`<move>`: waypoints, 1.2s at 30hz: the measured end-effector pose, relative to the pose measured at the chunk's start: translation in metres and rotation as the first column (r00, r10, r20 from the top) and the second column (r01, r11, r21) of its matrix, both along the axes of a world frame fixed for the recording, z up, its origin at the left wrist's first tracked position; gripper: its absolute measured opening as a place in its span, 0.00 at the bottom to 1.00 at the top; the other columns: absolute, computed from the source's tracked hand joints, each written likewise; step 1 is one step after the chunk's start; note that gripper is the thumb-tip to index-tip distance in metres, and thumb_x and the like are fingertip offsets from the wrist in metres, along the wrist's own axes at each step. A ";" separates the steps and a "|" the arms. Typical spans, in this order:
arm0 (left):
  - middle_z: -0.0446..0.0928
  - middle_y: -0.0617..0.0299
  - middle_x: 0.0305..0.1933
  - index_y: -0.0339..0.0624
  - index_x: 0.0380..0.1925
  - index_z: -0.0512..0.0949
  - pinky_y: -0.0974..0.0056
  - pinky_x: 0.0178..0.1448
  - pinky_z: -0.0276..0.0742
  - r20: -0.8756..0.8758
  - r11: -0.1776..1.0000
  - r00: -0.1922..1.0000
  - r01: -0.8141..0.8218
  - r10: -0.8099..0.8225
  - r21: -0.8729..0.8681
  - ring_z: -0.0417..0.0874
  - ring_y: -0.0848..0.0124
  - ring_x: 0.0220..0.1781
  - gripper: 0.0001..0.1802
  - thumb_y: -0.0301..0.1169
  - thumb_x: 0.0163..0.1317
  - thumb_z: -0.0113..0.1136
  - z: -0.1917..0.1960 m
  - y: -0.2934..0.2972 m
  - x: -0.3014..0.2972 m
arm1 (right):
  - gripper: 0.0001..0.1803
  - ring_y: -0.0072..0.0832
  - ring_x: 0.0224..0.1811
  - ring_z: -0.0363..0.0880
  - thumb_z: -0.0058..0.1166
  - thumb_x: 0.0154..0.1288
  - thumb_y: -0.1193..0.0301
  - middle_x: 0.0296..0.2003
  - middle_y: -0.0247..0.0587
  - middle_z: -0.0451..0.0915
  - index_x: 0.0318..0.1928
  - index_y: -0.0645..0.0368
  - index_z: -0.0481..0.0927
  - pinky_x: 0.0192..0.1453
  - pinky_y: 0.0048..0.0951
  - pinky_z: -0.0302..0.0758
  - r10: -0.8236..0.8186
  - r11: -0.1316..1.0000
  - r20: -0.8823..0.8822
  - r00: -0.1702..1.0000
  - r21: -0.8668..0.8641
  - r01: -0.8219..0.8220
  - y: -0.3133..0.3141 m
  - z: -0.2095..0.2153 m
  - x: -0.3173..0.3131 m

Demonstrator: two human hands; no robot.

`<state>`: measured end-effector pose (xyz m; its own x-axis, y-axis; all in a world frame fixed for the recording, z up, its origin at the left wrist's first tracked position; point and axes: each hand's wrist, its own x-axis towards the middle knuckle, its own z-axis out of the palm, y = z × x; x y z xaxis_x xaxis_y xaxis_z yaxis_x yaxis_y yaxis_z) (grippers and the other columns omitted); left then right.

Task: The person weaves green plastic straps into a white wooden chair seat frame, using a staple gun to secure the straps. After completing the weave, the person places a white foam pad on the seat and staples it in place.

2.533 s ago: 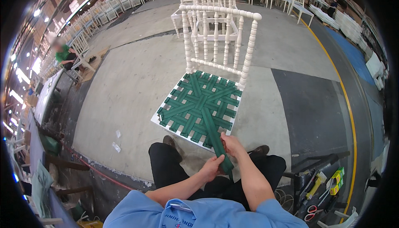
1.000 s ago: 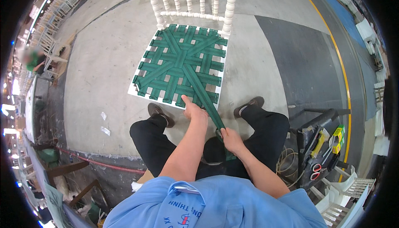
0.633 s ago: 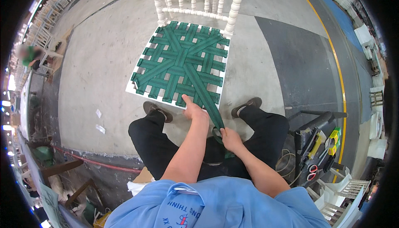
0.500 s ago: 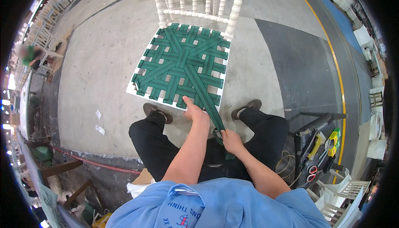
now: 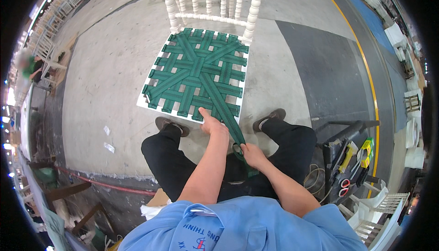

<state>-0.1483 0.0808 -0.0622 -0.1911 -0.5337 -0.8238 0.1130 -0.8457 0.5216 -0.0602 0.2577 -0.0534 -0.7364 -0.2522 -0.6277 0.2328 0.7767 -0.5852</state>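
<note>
A white chair (image 5: 249,34) with turned spindles stands before me, its seat woven from green webbing straps (image 5: 173,75). Two straps cross diagonally over the weave. The loose end of one diagonal strap (image 5: 217,96) runs over the seat's front right toward my lap. My right hand (image 5: 254,156) is closed around this end, and a loop of it hangs beside the fingers. At the front edge of the seat, my left hand (image 5: 214,125) grips the frame, thumb on top; its other fingers are mostly hidden.
On my right, a dark stool (image 5: 334,152) carries red-handled scissors (image 5: 344,187), a yellow-handled tool (image 5: 349,157) and a yellow-green box (image 5: 366,152). More white chairs (image 5: 377,205) stand at lower right. A red hose (image 5: 109,185) crosses the floor at left. Another person (image 5: 28,66) sits far left.
The chair appears slightly farther left and lower in the picture as the view shifts. Both hands keep their hold, and the strap stays stretched from the seat to my right hand.
</note>
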 end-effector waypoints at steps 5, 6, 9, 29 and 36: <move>0.75 0.52 0.70 0.38 0.76 0.61 0.44 0.62 0.84 0.005 0.999 0.999 0.034 -0.034 0.026 0.80 0.53 0.66 0.47 0.55 0.69 0.71 -0.002 -0.001 0.000 | 0.24 0.65 0.52 0.83 0.43 0.85 0.57 0.44 0.69 0.85 0.47 0.66 0.83 0.56 0.60 0.76 0.070 0.996 -0.054 0.996 0.063 -0.067 -0.012 -0.018 -0.015; 0.75 0.52 0.70 0.39 0.76 0.61 0.45 0.60 0.84 -0.049 0.999 0.997 0.053 -0.052 0.009 0.81 0.53 0.65 0.48 0.56 0.69 0.71 -0.002 -0.003 0.002 | 0.23 0.65 0.51 0.84 0.43 0.85 0.58 0.44 0.69 0.85 0.48 0.66 0.83 0.54 0.59 0.76 0.059 0.992 -0.037 0.998 0.116 -0.055 -0.015 -0.022 -0.017; 0.75 0.53 0.69 0.38 0.75 0.61 0.49 0.55 0.83 -0.181 0.939 0.922 0.339 -0.342 -0.052 0.82 0.55 0.63 0.49 0.58 0.68 0.72 0.000 -0.010 0.028 | 0.22 0.65 0.55 0.83 0.44 0.84 0.59 0.48 0.72 0.84 0.53 0.66 0.83 0.56 0.59 0.77 0.012 0.999 -0.070 0.997 0.042 -0.009 -0.023 -0.038 -0.026; 0.88 0.38 0.39 0.32 0.38 0.89 0.36 0.63 0.78 0.962 -0.888 -0.275 0.441 0.008 0.133 0.89 0.38 0.46 0.39 0.52 0.85 0.34 -0.023 0.021 0.073 | 0.17 0.56 0.58 0.86 0.57 0.72 0.64 0.52 0.63 0.86 0.52 0.62 0.87 0.60 0.53 0.80 0.166 0.979 0.079 0.983 0.105 -0.174 -0.014 -0.016 -0.034; 0.88 0.37 0.40 0.30 0.35 0.90 0.39 0.70 0.73 0.943 -0.805 -0.322 0.580 -0.088 0.123 0.89 0.40 0.48 0.42 0.56 0.84 0.37 -0.021 0.023 0.070 | 0.17 0.42 0.53 0.89 0.62 0.74 0.59 0.49 0.48 0.90 0.53 0.57 0.87 0.58 0.41 0.83 -0.564 0.806 -0.623 0.542 -0.271 0.526 0.200 0.110 -0.043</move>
<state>-0.0787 0.1041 -0.0833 -0.8644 -0.0363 -0.5015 -0.1365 0.9769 0.1645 -0.1030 0.4579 0.0569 -0.9432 0.3255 0.0664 0.1520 0.6007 -0.7849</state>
